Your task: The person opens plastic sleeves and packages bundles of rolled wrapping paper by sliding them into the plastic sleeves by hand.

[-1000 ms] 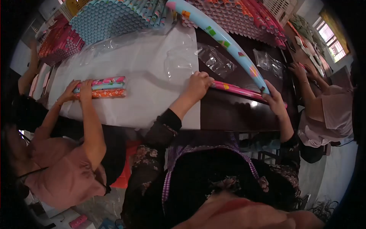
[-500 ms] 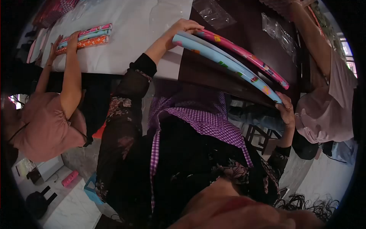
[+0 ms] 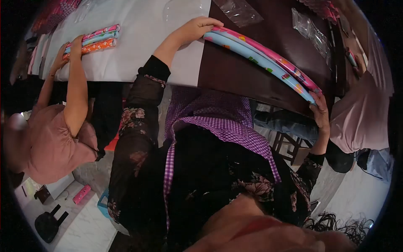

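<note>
Two long rolls of patterned wrapping paper lie side by side on the dark table: a pink roll [image 3: 268, 57] on the far side and a light blue roll [image 3: 256, 61] on the near side. My left hand [image 3: 196, 28] holds their left ends, with its fingers bent over the tip of the pink roll. At the other end my right hand [image 3: 320, 110] grips the right tips, its fingers partly hidden behind the rolls. Both rolls touch along most of their length.
A flat clear plastic bag [image 3: 238, 12] and another bag [image 3: 310, 31] lie on the dark table [image 3: 235, 84]. White sheeting [image 3: 138, 54] covers its left part. On it, a co-worker's hands [image 3: 75, 47] hold several short rolls [image 3: 98, 45]. Another person [image 3: 363, 113] stands at right.
The light blue roll has been brought against the pink one, closing the gap between them. My right hand has moved up a little to both tips. The co-worker's rolls shifted slightly left.
</note>
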The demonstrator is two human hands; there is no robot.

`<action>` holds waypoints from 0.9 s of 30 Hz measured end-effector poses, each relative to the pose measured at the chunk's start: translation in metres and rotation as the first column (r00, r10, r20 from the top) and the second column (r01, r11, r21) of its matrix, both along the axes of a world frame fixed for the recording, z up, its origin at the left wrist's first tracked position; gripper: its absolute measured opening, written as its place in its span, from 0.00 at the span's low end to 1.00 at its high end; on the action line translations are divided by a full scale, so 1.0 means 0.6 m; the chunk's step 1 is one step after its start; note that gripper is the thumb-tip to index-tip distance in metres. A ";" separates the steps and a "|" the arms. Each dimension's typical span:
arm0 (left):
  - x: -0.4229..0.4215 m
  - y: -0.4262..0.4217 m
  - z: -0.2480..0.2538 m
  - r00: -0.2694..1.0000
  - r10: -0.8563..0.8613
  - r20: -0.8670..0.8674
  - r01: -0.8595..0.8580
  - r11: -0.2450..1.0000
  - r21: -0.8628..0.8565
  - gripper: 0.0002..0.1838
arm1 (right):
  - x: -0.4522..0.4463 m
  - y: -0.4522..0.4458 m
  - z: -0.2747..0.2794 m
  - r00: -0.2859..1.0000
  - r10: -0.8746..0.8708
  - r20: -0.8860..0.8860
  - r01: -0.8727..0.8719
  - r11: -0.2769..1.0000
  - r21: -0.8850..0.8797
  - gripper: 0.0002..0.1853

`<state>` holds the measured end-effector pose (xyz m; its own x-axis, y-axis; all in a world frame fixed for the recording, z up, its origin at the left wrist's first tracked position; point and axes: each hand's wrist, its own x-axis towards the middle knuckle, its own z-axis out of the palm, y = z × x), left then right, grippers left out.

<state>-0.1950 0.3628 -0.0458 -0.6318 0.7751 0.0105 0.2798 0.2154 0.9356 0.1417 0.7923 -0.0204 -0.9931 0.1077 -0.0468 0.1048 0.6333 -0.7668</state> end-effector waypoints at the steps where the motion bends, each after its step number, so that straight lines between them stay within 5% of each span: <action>1: -0.005 -0.001 -0.001 0.999 -0.024 -0.022 0.024 0.999 -0.024 0.17 | -0.001 -0.002 0.002 1.000 0.006 -0.001 -0.006 1.000 0.030 0.29; 3: -0.006 -0.003 0.002 0.998 -0.051 -0.043 0.049 0.998 -0.050 0.17 | -0.002 0.004 -0.002 1.000 0.029 -0.012 -0.029 0.998 0.063 0.29; 9: 0.007 -0.011 0.019 0.956 -0.007 0.293 0.022 0.999 -0.049 0.20 | -0.005 0.017 -0.011 0.999 0.042 -0.032 -0.038 0.992 0.119 0.29; 11: -0.001 -0.010 0.014 0.978 -0.160 -0.133 0.152 0.986 -0.069 0.27 | -0.007 0.022 -0.012 0.999 0.039 -0.030 -0.036 0.994 0.103 0.29; 12: -0.003 -0.009 0.012 0.974 -0.179 -0.140 0.168 0.982 -0.087 0.34 | -0.008 0.029 -0.014 0.999 0.047 -0.022 -0.044 0.990 0.131 0.29; 15: 0.001 -0.013 0.025 0.939 -0.185 -0.289 0.151 0.979 -0.134 0.33 | -0.012 0.026 -0.012 0.997 0.048 -0.064 -0.034 0.979 0.199 0.29; 19: 0.012 -0.013 0.035 0.968 -0.161 -0.191 0.150 0.986 -0.069 0.31 | -0.008 0.019 -0.021 0.988 -0.117 -0.101 0.146 0.923 0.356 0.28; 25: 0.022 -0.017 0.056 0.949 -0.141 -0.283 0.112 0.987 -0.115 0.29 | -0.031 -0.047 0.003 0.944 -0.078 -0.321 0.296 0.633 0.716 0.29; 27: 0.018 -0.019 0.041 0.959 -0.132 -0.250 0.126 0.991 -0.038 0.28 | -0.066 -0.097 0.025 0.928 0.030 -0.372 0.266 0.646 0.716 0.35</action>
<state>-0.1845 0.3513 -0.0215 -0.5054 0.8517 0.1383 0.5320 0.1813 0.8271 0.1024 0.7342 -0.0052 -0.9049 0.0756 0.4189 0.0652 0.9971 -0.0391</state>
